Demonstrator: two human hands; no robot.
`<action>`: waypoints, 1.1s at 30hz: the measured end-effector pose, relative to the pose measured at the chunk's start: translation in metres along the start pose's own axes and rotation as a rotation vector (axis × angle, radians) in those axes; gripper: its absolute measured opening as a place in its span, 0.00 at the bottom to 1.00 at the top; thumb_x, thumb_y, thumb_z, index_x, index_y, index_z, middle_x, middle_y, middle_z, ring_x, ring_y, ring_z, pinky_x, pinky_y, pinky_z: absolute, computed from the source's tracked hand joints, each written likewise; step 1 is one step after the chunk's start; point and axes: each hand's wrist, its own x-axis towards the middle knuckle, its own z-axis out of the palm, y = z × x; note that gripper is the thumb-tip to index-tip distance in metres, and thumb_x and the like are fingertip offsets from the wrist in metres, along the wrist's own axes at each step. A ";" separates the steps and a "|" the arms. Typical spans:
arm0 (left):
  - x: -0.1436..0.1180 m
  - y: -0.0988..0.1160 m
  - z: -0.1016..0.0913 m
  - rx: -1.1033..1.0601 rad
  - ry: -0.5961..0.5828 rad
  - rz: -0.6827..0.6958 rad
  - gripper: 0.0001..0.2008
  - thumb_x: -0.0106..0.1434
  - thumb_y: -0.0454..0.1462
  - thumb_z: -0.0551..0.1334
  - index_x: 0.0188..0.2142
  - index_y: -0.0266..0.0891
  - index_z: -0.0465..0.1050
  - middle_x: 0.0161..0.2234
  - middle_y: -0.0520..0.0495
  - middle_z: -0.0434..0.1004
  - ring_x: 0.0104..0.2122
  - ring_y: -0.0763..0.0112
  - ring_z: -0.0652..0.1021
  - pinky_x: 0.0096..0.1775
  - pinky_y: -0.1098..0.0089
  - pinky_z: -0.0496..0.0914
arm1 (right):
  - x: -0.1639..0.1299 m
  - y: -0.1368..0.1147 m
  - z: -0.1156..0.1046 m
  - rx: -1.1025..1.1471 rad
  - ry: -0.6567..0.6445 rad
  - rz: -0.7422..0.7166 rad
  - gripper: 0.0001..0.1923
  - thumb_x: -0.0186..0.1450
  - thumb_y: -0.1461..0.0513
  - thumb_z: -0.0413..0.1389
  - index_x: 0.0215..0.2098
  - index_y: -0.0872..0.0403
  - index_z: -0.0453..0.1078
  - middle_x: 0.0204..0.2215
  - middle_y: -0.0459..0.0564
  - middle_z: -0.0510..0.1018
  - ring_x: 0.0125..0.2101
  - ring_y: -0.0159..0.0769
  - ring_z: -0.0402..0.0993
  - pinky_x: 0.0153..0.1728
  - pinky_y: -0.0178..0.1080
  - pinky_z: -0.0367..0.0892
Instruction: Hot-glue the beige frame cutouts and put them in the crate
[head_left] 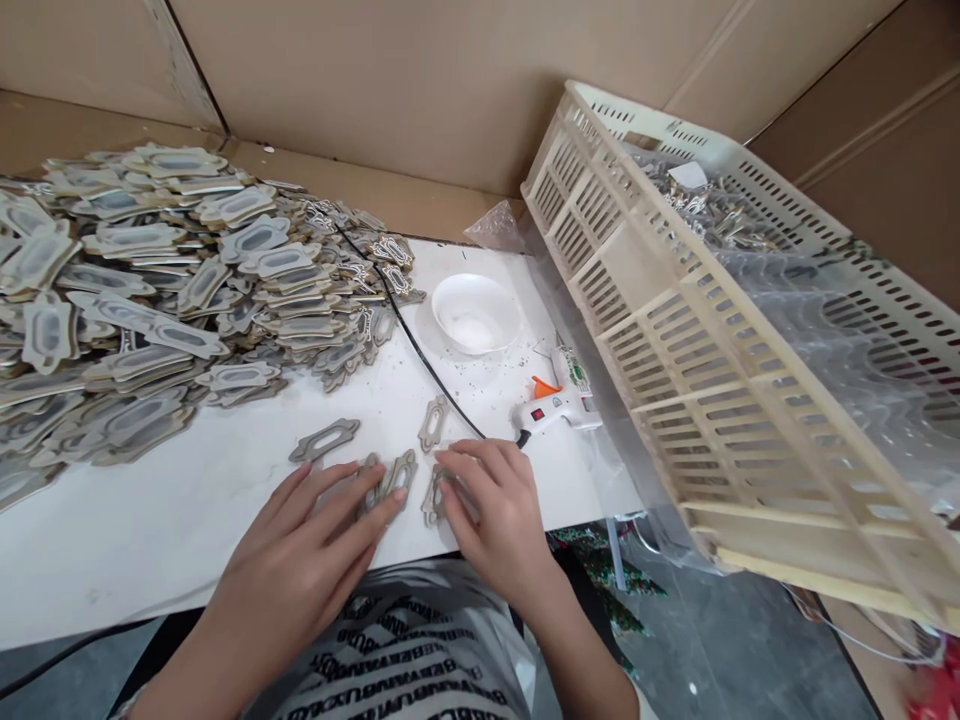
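Observation:
My left hand (pixel 315 545) lies flat on the white board (pixel 150 520), fingers spread over a small grey ornate frame piece (pixel 396 476). My right hand (pixel 499 505) rests beside it, its fingertips pressing on another frame piece (pixel 435 495). Two more loose pieces lie just beyond the hands: a long one (pixel 325 440) and a small upright one (pixel 433 422). Neither hand is lifting anything.
A big heap of grey frame pieces (pixel 150 290) covers the left of the board. A white bowl (pixel 476 312) and a white glue gun (pixel 559 405) with a black cord (pixel 409 335) lie ahead. A tilted cream plastic crate (pixel 675 330) stands at right, cardboard walls behind.

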 end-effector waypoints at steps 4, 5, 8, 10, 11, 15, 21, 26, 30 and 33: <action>0.002 0.000 0.003 0.009 -0.013 -0.006 0.19 0.71 0.31 0.53 0.54 0.49 0.75 0.56 0.46 0.77 0.50 0.55 0.76 0.52 0.53 0.71 | 0.009 0.001 0.006 -0.038 -0.012 -0.027 0.14 0.72 0.63 0.54 0.53 0.55 0.75 0.51 0.57 0.81 0.45 0.47 0.70 0.46 0.50 0.69; 0.003 -0.001 0.003 0.010 -0.012 -0.009 0.19 0.71 0.31 0.53 0.54 0.49 0.75 0.56 0.46 0.77 0.50 0.55 0.76 0.52 0.53 0.71 | 0.010 0.002 0.007 -0.052 -0.030 -0.037 0.15 0.72 0.63 0.54 0.54 0.56 0.75 0.52 0.58 0.81 0.45 0.48 0.70 0.46 0.51 0.69; 0.002 -0.006 0.002 0.003 0.002 -0.032 0.17 0.72 0.33 0.54 0.57 0.46 0.73 0.57 0.45 0.77 0.51 0.56 0.77 0.58 0.53 0.68 | 0.009 0.004 0.006 -0.051 -0.081 -0.054 0.15 0.72 0.61 0.55 0.54 0.58 0.75 0.52 0.58 0.81 0.46 0.49 0.69 0.48 0.52 0.69; 0.000 -0.010 -0.001 0.014 0.009 -0.091 0.18 0.73 0.38 0.54 0.60 0.44 0.70 0.58 0.43 0.75 0.54 0.53 0.77 0.63 0.48 0.63 | 0.006 0.005 0.002 -0.027 -0.114 -0.069 0.16 0.72 0.58 0.57 0.55 0.57 0.74 0.52 0.57 0.81 0.46 0.49 0.69 0.48 0.51 0.70; -0.002 -0.012 -0.002 0.019 0.004 -0.141 0.19 0.74 0.40 0.54 0.61 0.43 0.68 0.59 0.41 0.75 0.56 0.50 0.76 0.64 0.44 0.60 | 0.004 0.006 -0.001 -0.013 -0.132 -0.082 0.18 0.72 0.56 0.58 0.55 0.57 0.74 0.51 0.57 0.81 0.47 0.49 0.69 0.48 0.51 0.70; -0.006 -0.019 -0.007 0.001 -0.029 -0.256 0.22 0.75 0.48 0.49 0.63 0.44 0.64 0.57 0.42 0.77 0.54 0.47 0.78 0.64 0.38 0.60 | -0.001 0.007 -0.009 0.029 -0.196 -0.135 0.22 0.70 0.51 0.59 0.56 0.54 0.73 0.51 0.57 0.80 0.47 0.48 0.70 0.50 0.50 0.71; -0.005 -0.014 -0.010 -0.041 -0.026 -0.193 0.19 0.76 0.45 0.51 0.61 0.43 0.67 0.49 0.48 0.82 0.43 0.58 0.81 0.52 0.55 0.72 | -0.002 0.008 -0.008 0.036 -0.220 -0.160 0.23 0.69 0.52 0.61 0.56 0.57 0.72 0.47 0.57 0.81 0.45 0.47 0.71 0.47 0.49 0.72; -0.006 -0.011 -0.008 -0.091 0.007 -0.164 0.19 0.75 0.42 0.54 0.62 0.43 0.66 0.52 0.48 0.81 0.45 0.58 0.81 0.51 0.56 0.73 | -0.002 0.011 -0.007 0.074 -0.250 -0.189 0.24 0.71 0.52 0.58 0.61 0.54 0.69 0.48 0.55 0.81 0.45 0.46 0.70 0.49 0.48 0.72; -0.005 -0.014 -0.006 -0.083 0.016 -0.108 0.17 0.74 0.41 0.55 0.59 0.42 0.70 0.54 0.45 0.79 0.48 0.58 0.80 0.53 0.55 0.73 | -0.004 0.012 -0.010 0.125 -0.258 -0.202 0.22 0.71 0.56 0.59 0.61 0.53 0.68 0.52 0.54 0.81 0.48 0.46 0.71 0.52 0.49 0.72; -0.002 -0.011 -0.006 -0.075 0.014 -0.078 0.14 0.75 0.40 0.55 0.56 0.43 0.72 0.53 0.46 0.80 0.49 0.58 0.79 0.54 0.54 0.72 | -0.006 0.012 -0.014 0.176 -0.261 -0.220 0.23 0.70 0.60 0.59 0.62 0.54 0.66 0.54 0.55 0.80 0.51 0.45 0.71 0.53 0.49 0.72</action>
